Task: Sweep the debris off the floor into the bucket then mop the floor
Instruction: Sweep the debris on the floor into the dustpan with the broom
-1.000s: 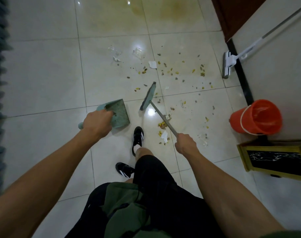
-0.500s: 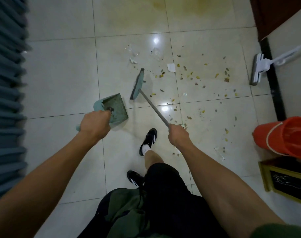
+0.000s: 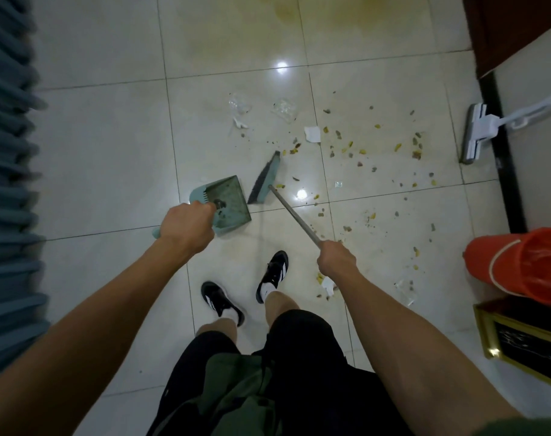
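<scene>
Broom head [image 3: 265, 179] has swung back in right beside the dustpan [image 3: 227, 199] since half a second ago, away from the debris [image 3: 349, 149], which mostly lies beyond the dustpan, toward the mop [image 3: 475, 133]. Left hand [image 3: 186, 228] fingers are wrapped round the dustpan handle, right hand [image 3: 335, 259] fingers round the broom stick. Risky bit imo: the clear shards [image 3: 283, 108] could skid or get missed, scraps near the shoes [image 3: 272, 275] trodden, and the bucket [image 3: 519, 262] sits well off.
</scene>
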Demonstrator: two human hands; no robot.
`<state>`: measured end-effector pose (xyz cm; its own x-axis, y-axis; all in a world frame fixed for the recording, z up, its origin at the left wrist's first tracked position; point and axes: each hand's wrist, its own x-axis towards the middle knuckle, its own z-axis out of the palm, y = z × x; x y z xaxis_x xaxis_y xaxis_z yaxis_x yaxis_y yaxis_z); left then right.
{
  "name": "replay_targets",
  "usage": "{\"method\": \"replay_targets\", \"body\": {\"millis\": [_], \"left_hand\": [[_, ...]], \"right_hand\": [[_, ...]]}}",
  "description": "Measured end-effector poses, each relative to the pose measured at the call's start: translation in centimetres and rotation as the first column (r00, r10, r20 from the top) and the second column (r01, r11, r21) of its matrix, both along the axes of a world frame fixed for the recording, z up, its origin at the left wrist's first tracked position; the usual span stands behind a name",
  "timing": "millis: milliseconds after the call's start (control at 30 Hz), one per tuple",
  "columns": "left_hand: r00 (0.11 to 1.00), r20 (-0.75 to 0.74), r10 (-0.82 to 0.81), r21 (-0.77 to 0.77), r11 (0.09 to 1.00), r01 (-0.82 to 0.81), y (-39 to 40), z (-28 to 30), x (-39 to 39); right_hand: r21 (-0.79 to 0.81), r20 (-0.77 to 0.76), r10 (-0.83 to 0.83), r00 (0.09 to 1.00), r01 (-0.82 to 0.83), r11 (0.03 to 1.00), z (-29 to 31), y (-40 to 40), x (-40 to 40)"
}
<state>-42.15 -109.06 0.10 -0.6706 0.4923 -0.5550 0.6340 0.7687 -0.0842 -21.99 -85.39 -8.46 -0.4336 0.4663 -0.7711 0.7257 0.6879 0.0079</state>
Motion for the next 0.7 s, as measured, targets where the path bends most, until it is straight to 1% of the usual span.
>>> {"method": "replay_targets", "body": {"millis": [167,300,400,533,700], "left_hand": [[0.996,0.017,-0.09,0.043,0.995,0.089,1.6,-0.3,-1.2],[0.981,0.029,-0.192,0.081,0.979,0.189,1.8,-0.2,-2.0],[0.973,0.024,-0.228,0.102,0.969,0.224,0.7,0.0,-3.2],[0.973,0.006,-0.232,0.141,0.963,0.229,-1.7,0.3,-5.2],[0.975,-0.027,-0.222,0.145,0.964,0.223,-6.2,0.5,-7.5]], "right_hand": [[0.027,0.051,-0.113,0.992,0.112,0.993,1.2,-0.7,3.3],[0.068,0.063,-0.245,0.967,0.241,0.968,2.4,-2.9,4.3],[0.071,0.045,-0.297,0.954,0.294,0.953,2.9,-4.4,4.6],[0.072,0.032,-0.313,0.949,0.31,0.948,3.5,-6.6,4.6],[0.089,-0.028,-0.253,0.967,0.255,0.963,4.1,-9.6,1.2]]}}
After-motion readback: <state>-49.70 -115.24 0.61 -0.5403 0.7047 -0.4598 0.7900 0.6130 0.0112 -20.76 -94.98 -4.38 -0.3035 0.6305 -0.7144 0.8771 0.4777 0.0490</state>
